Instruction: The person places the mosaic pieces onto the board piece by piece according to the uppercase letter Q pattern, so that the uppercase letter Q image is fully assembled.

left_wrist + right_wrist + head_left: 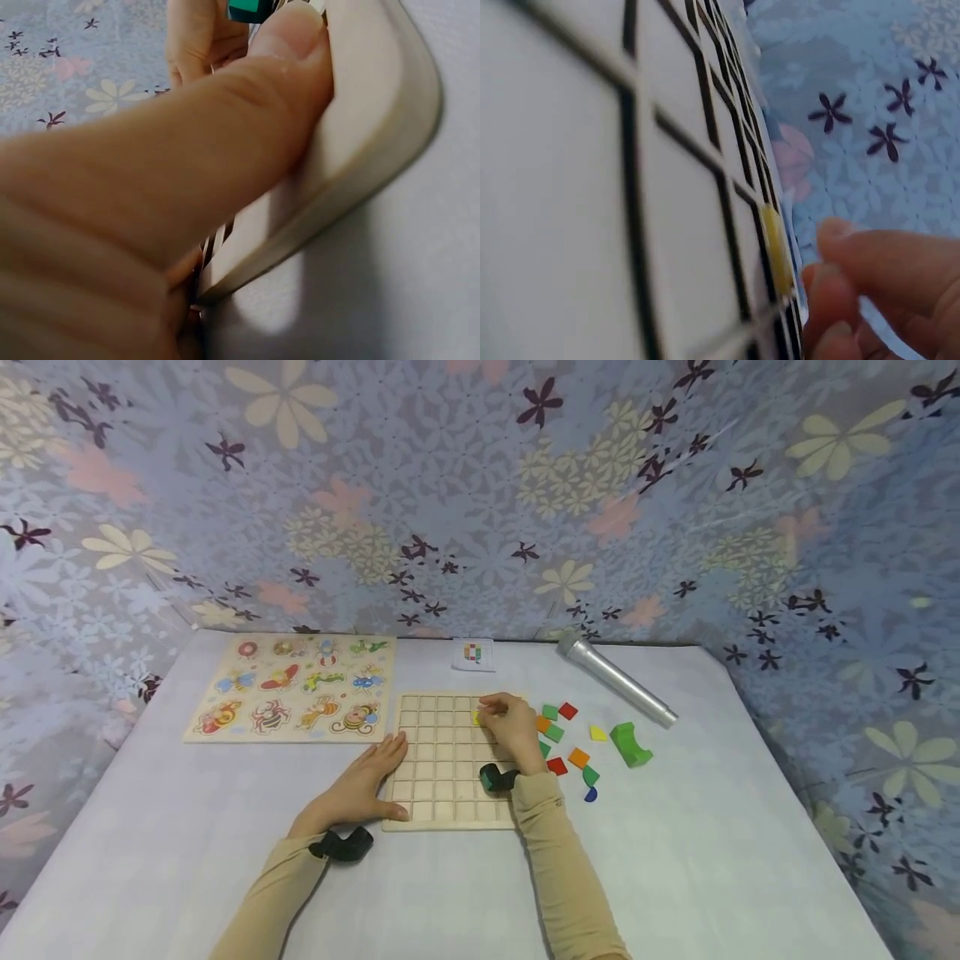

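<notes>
A wooden grid board (433,764) lies flat on the table. My left hand (367,783) rests along its left edge, fingers spread, and the left wrist view shows the thumb (255,90) pressed on the rim. Over the upper right of the grid is my right hand (513,727), its fingers loosely bent. A yellow piece (776,251) sits in a cell there; the right wrist view shows the fingertips (836,229) just beside it, with nothing visible between them. That hand and wrist hide part of the board's right side.
Right of the board lie loose coloured pieces, among them a red square (567,711) and a yellow piece (597,732). Beyond them are a green curved block (631,745) and a silver tube (618,681). A small pattern card (473,655) and an insect puzzle board (292,689) lie farther back.
</notes>
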A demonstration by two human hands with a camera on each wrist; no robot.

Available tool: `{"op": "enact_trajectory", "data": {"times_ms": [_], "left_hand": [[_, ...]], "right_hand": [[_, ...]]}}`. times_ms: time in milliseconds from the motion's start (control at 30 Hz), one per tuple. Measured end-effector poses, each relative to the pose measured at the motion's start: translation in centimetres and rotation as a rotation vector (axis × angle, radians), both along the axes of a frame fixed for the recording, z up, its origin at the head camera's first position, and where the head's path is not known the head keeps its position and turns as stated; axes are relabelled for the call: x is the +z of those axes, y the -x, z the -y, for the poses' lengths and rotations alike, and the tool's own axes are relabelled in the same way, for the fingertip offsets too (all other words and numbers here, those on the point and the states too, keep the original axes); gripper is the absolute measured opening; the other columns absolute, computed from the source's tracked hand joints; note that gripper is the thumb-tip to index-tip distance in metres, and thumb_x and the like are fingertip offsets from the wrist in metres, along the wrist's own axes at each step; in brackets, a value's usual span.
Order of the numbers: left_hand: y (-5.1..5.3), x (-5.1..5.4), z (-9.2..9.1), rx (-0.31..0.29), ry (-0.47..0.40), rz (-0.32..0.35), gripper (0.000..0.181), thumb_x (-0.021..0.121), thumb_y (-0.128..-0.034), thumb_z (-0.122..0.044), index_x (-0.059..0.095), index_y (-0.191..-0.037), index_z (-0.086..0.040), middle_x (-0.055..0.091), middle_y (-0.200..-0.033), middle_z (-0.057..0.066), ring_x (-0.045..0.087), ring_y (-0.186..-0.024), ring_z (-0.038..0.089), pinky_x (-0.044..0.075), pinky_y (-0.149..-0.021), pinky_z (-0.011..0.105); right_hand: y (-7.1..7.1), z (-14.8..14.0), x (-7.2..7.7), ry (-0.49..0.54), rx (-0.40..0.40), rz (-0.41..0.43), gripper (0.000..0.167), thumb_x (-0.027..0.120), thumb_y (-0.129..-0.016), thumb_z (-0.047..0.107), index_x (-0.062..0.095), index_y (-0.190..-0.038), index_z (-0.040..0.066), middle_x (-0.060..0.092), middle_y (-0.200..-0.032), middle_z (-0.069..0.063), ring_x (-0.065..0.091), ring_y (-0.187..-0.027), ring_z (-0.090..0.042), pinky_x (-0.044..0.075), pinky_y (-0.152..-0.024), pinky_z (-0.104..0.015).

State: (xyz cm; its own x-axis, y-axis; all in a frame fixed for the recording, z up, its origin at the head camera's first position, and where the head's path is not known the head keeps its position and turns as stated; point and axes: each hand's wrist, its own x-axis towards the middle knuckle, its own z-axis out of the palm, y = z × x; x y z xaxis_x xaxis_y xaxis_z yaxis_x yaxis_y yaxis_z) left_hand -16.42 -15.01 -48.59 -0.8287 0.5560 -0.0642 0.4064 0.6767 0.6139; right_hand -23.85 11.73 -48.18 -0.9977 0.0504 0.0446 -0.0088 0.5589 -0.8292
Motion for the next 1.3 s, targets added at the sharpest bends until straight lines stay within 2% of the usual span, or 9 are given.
{"op": "enact_trajectory", "data": {"times_ms": [100, 200, 400, 500, 633, 767, 1000, 1133, 1300], "left_hand": [[0.0, 0.1, 0.0, 0.005, -0.002, 0.006, 0.108, 0.082, -0.0708, -0.038, 0.023, -0.150, 0.006, 0.014, -0.161, 0.020, 0.011, -0.150, 0.039, 0.009, -0.122, 0.055], [0.0, 0.1, 0.0, 0.009, -0.010, 0.006, 0.107, 0.083, -0.0706, -0.037, 0.024, -0.149, 0.006, 0.015, -0.161, 0.020, 0.011, -0.150, 0.039, 0.010, -0.122, 0.055], [-0.1, 0.0, -0.1, 0.001, -0.015, 0.020, 0.108, 0.082, -0.0706, -0.039, 0.025, -0.149, 0.007, 0.015, -0.161, 0.021, 0.011, -0.150, 0.040, 0.009, -0.121, 0.056], [-0.2, -0.2, 0.1, 0.000, -0.006, 0.013, 0.108, 0.082, -0.0705, -0.039, 0.025, -0.149, 0.006, 0.016, -0.161, 0.021, 0.012, -0.149, 0.040, 0.009, -0.121, 0.056], [-0.1, -0.3, 0.2, 0.007, -0.006, -0.005, 0.107, 0.083, -0.0702, -0.037, 0.026, -0.149, 0.006, 0.017, -0.160, 0.020, 0.013, -0.149, 0.040, 0.010, -0.121, 0.056], [-0.1, -0.3, 0.0, 0.012, -0.018, -0.011, 0.107, 0.083, -0.0698, -0.037, 0.026, -0.149, 0.006, 0.017, -0.161, 0.020, 0.013, -0.149, 0.041, 0.010, -0.121, 0.056], [-0.3, -0.3, -0.1, 0.020, -0.026, -0.010, 0.107, 0.084, -0.0693, -0.036, 0.027, -0.149, 0.007, 0.017, -0.160, 0.021, 0.013, -0.149, 0.042, 0.010, -0.120, 0.057], [-0.2, -0.3, -0.1, 0.019, -0.026, -0.008, 0.107, 0.084, -0.0694, -0.036, 0.027, -0.149, 0.006, 0.017, -0.160, 0.020, 0.013, -0.149, 0.041, 0.010, -0.121, 0.056], [-0.1, -0.4, 0.0, 0.016, -0.017, -0.005, 0.107, 0.084, -0.0697, -0.037, 0.026, -0.149, 0.005, 0.016, -0.161, 0.019, 0.013, -0.149, 0.040, 0.010, -0.121, 0.056]], "right_hand": [[-0.1, -1.0, 0.2, 0.112, -0.032, 0.010, 0.020, 0.065, -0.091, 0.012, 0.071, -0.109, 0.006, 0.070, -0.097, -0.015, 0.065, -0.070, -0.016, 0.051, -0.061, -0.022], [-0.4, -2.6, 0.5, 0.156, -0.106, 0.009, 0.021, 0.063, -0.093, 0.013, 0.070, -0.111, 0.005, 0.068, -0.101, -0.017, 0.063, -0.064, -0.014, 0.048, -0.054, -0.018], [-2.5, -7.8, 1.4, 0.098, -0.282, 0.039, 0.027, 0.062, -0.091, 0.013, 0.068, -0.117, 0.006, 0.068, -0.113, -0.017, 0.062, -0.091, -0.025, 0.045, -0.068, -0.023], [-3.9, -10.6, 1.8, 0.031, -0.337, 0.083, 0.031, 0.061, -0.090, 0.010, 0.066, -0.120, 0.008, 0.067, -0.119, -0.016, 0.058, -0.076, -0.022, 0.041, -0.061, -0.022], [-4.9, -12.7, 2.4, -0.063, -0.336, 0.128, 0.038, 0.054, -0.086, 0.001, 0.064, -0.123, 0.008, 0.067, -0.122, -0.016, 0.048, -0.063, -0.016, 0.038, -0.051, -0.019], [-5.2, -13.3, 2.8, -0.105, -0.311, 0.162, 0.045, 0.050, -0.083, -0.005, 0.064, -0.124, 0.007, 0.065, -0.125, -0.018, 0.051, -0.074, -0.020, 0.039, -0.053, -0.021], [-5.1, -13.0, 2.3, -0.098, -0.257, 0.186, 0.054, 0.047, -0.076, -0.013, 0.064, -0.122, 0.007, 0.065, -0.124, -0.019, 0.036, -0.048, -0.011, 0.030, -0.043, -0.019], [-4.8, -12.5, 1.9, -0.076, -0.229, 0.178, 0.058, 0.046, -0.071, -0.017, 0.062, -0.123, 0.004, 0.063, -0.125, -0.021, 0.041, -0.049, -0.013, 0.034, -0.044, -0.020], [-4.5, -12.0, 1.5, -0.196, -0.230, 0.146, 0.063, 0.045, -0.070, -0.018, 0.064, -0.124, 0.007, 0.057, -0.135, -0.023, 0.053, -0.062, -0.024, 0.037, -0.046, -0.022]]}}
